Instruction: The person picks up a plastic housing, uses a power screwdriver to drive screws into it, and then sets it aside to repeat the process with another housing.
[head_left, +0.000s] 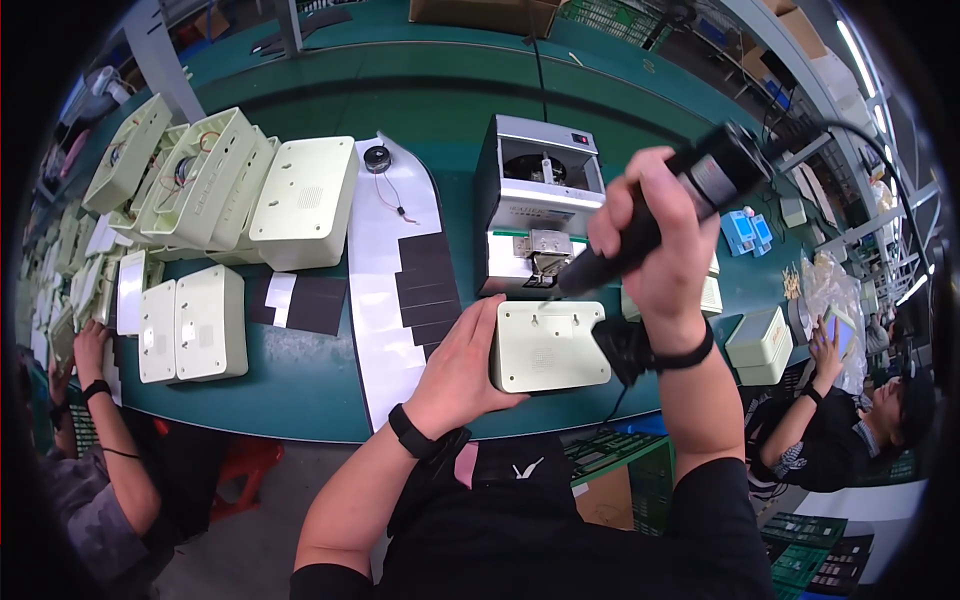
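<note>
A pale cream plastic housing lies on the green bench in front of me, its flat back facing up, with screw holes near the corners and a small vent grille. My left hand is closed around its left end, fingers along the side and thumb near the front edge. In my right fist is a black electric screwdriver, tilted so its tip points down and left. That tip is over the housing's back edge; whether it touches cannot be told. A black cable runs from the screwdriver's upper end.
Behind the housing stands a grey screw-feeder machine. On the left are more housings, black foam sheets, white backing paper and a small wired speaker. Blue parts lie to the right. Co-workers sit on both sides.
</note>
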